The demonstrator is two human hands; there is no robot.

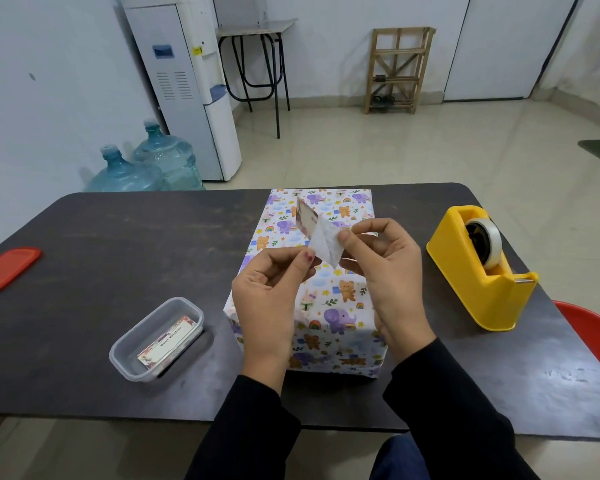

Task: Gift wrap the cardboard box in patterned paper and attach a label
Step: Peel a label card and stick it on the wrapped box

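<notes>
The box [329, 306], covered in patterned paper [347, 209] printed with elephants, bears and rainbows, sat at the middle of a dark table [118, 244], one narrow end toward the person. Above it, both hands held a small label [307, 220] and its white backing sheet [323, 245], the label standing away from the sheet at an angle. The left hand [271, 292] pinched the sheet's lower corner between thumb and forefinger, its other fingers curled in. The right hand [388, 271] pinched the sheet's right edge the same way, its fingers bent beneath. Both arms wore dark sleeves.

To the left of the box stood a clear plastic container [187, 310] with more labels [168, 342] inside, the top one reading "Best Wishes". A red lid [9, 268] lay farther left, at the table's edge. A yellow tape dispenser [478, 285] stood well to the right of the box.

Beyond the table were two blue water bottles [167, 157], a white water dispenser [191, 81], a folding table [257, 29] and a wooden rack [397, 69] against the far wall.
</notes>
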